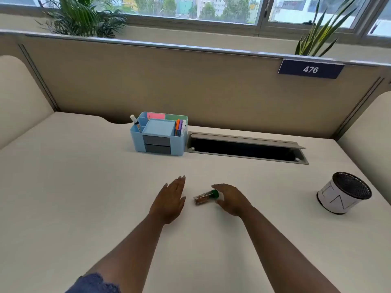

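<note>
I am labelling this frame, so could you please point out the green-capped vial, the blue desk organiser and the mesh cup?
green-capped vial [203, 198], head view, on its clear body.
blue desk organiser [137, 142], head view, on its front wall.
mesh cup [333, 197], head view, on its white side.

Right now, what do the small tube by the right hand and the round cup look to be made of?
The tube: clear glossy wall showing brown contents, probably plastic, possibly glass; its green cap looks opaque plastic. The cup: black fine mesh, likely metal, seen inside the rim; white paper with pen lines wraps its outside.
</note>
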A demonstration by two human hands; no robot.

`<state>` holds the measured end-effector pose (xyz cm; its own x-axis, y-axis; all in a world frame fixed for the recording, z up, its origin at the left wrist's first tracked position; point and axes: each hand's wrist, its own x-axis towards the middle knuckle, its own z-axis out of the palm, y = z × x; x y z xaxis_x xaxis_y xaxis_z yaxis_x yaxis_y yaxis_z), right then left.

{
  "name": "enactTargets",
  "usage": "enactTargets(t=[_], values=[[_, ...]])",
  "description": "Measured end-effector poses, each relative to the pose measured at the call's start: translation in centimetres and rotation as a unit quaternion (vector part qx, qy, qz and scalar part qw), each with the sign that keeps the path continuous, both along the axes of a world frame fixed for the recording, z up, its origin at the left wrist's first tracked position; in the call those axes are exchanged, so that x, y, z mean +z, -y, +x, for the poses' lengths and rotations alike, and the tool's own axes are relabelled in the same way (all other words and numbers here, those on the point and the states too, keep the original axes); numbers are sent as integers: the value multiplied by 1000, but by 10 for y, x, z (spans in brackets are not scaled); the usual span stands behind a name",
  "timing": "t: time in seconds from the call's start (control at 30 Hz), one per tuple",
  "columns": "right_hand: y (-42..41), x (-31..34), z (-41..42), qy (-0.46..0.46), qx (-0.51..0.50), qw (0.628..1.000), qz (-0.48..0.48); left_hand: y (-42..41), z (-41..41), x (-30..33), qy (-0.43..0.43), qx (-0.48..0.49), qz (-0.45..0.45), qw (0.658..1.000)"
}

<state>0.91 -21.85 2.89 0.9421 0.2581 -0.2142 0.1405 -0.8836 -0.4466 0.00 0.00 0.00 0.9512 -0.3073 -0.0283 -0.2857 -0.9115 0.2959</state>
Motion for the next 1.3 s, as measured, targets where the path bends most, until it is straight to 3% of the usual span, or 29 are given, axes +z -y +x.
enactTargets(t=[0.2, 0.5, 0.73, 1.17, 1.3], values=[[-6, -14, 7, 3, -32, 999, 13, 9, 2, -14, -37, -10, -44, 998], [-17, 6, 15, 23, -44, 987, 156, 30, 17, -2, -34, -33, -133, 990], [-28, 28, 18, 34, -65, 977, 201, 52, 15, 18, -36, 5, -307, 951], [-17, 55, 16, 3, -43, 971, 236, 57, 11, 35, 8, 18, -298, 954], [-12, 55, 14, -20, -108, 931, 348, 57, 12, 33, -23, 30, -357, 933]])
